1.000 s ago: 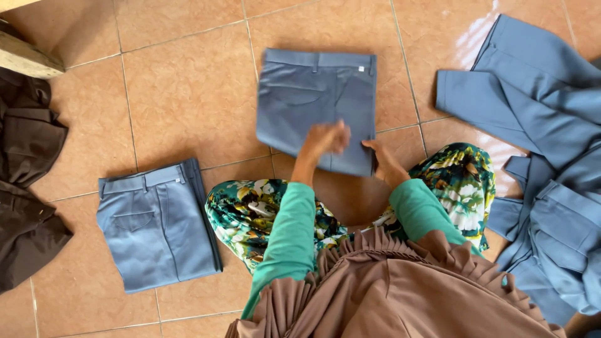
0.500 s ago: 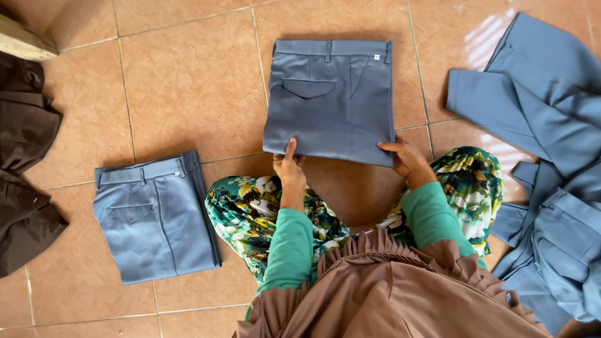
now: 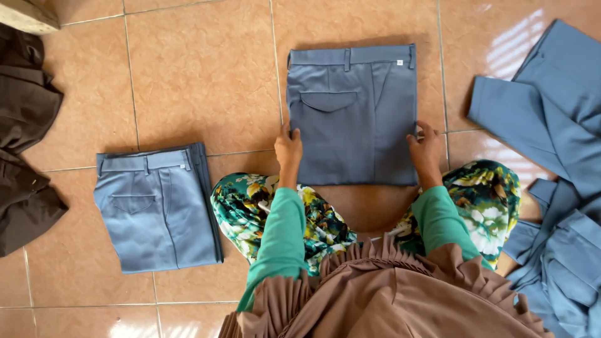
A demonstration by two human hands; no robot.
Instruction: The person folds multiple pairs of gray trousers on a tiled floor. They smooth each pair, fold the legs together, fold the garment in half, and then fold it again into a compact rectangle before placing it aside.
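1. Orange-brown floor tiles (image 3: 200, 75) filled the view, and a person sat on them in green sleeves, floral trousers and a brown pleated cloth, looking straight down.
2. Resting at the left edge of a folded pair of grey-blue trousers (image 3: 354, 112), the left hand (image 3: 288, 147) had its fingers curled lightly on the cloth; it pinched or pressed the edge rather than carrying anything.
3. At the opposite edge, the right hand (image 3: 426, 147) did the same, fingers bent over the right side near the bottom corner.
4. Those trousers lay flat on the floor directly in front of the knees, waistband away from the person, back pocket flap up, folded into a neat rectangle.
5. By the look of it, this pair was folded and only being squared up or about to be lifted.
6. To the left, well apart, lay a second folded pair (image 3: 156, 206) in lighter blue, seemingly finished and set aside.
7. To the right, a heap of unfolded blue trousers (image 3: 551, 156) spread over the tiles, so I judged most of the folding was left to do.
8. At the far left edge lay dark brown garments (image 3: 25, 156), loosely piled, with a corner of pale wood (image 3: 28, 15) above them.
9. No basket, box or other container showed anywhere; everything lay bare on the floor.
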